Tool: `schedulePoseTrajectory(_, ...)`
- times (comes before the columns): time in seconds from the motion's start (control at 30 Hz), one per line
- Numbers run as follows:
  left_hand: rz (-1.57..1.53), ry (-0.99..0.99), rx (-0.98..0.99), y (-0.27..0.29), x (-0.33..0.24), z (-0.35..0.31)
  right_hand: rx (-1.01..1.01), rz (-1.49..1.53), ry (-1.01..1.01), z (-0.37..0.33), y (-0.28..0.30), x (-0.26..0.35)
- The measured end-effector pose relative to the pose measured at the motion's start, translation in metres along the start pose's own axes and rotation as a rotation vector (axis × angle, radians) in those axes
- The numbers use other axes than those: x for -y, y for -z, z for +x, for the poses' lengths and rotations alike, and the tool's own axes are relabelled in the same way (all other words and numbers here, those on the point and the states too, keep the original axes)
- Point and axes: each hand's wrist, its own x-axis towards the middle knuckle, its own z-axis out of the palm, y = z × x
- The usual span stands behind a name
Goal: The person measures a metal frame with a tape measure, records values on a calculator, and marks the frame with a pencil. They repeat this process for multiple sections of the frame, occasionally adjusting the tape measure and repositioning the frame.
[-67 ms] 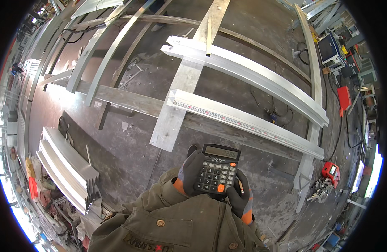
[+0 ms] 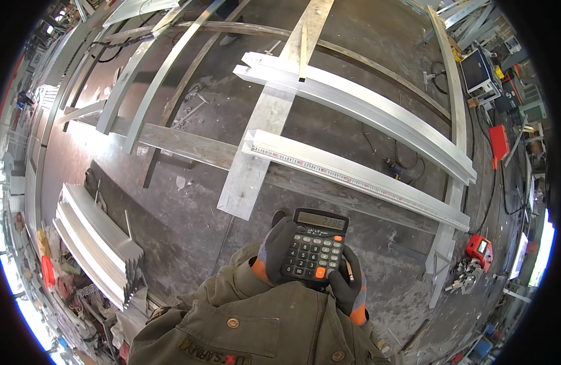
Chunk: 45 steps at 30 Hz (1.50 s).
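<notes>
A black calculator [image 2: 316,244] with grey and orange keys and a lit display is held in front of my chest. My left hand [image 2: 277,250], in a dark grey and orange glove, grips its left side. Gloved the same way, my right hand [image 2: 347,286] wraps its lower right corner, thumb at the bottom-right key. A thin pencil or marker [image 2: 350,271] sticks up from the right hand's fingers; its far part is hidden. Beyond the calculator, a silver metal profile [image 2: 353,173] lies across supports with a measuring tape [image 2: 329,168] along its near side.
Farther off, a wider pair of metal profiles [image 2: 365,103] rests on a flat support bar [image 2: 247,176]. Stacked silver profiles [image 2: 98,243] lie at left. A red device [image 2: 479,250], a red box [image 2: 499,145] and cables are at right. Scraps litter the dark floor.
</notes>
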Motion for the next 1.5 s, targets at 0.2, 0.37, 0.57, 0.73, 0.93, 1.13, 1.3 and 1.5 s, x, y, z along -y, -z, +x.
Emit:
schedulePoseTrajectory(0.2, -0.033, 0.162, 0.156, 0.01, -0.002, 0.003, -0.003, 0.013, -0.025, -0.001, 0.0, 0.003)
schedulePoseTrajectory(0.37, 0.22, -0.132, 0.097, 0.007, -0.004, 0.005, 0.0, 0.057, -0.025, 0.0, -0.002, 0.004)
schedulePoseTrajectory(0.57, 0.082, -0.024, 0.072, 0.005, -0.003, 0.003, 0.0, 0.063, -0.026, 0.0, -0.002, 0.003)
schedulePoseTrajectory(0.73, -0.735, 0.378, 0.293, 0.012, 0.034, 0.007, -0.104, -0.137, 0.084, -0.004, 0.01, -0.02)
schedulePoseTrajectory(0.93, -0.432, 0.047, 0.008, 0.016, 0.097, -0.006, -0.089, 0.061, -0.009, 0.007, 0.037, -0.061)
schedulePoseTrajectory(1.13, -0.73, 0.133, -0.026, 0.005, 0.135, -0.002, 0.045, -0.075, 0.027, 0.034, 0.058, -0.071)
schedulePoseTrajectory(1.3, -0.801, 0.141, -0.062, 0.007, 0.148, 0.01, 0.172, -0.183, 0.118, 0.051, 0.061, -0.058)
schedulePoseTrajectory(1.5, -0.837, 0.099, -0.077, 0.007, 0.147, 0.014, 0.116, -0.145, 0.033, 0.051, 0.058, -0.049)
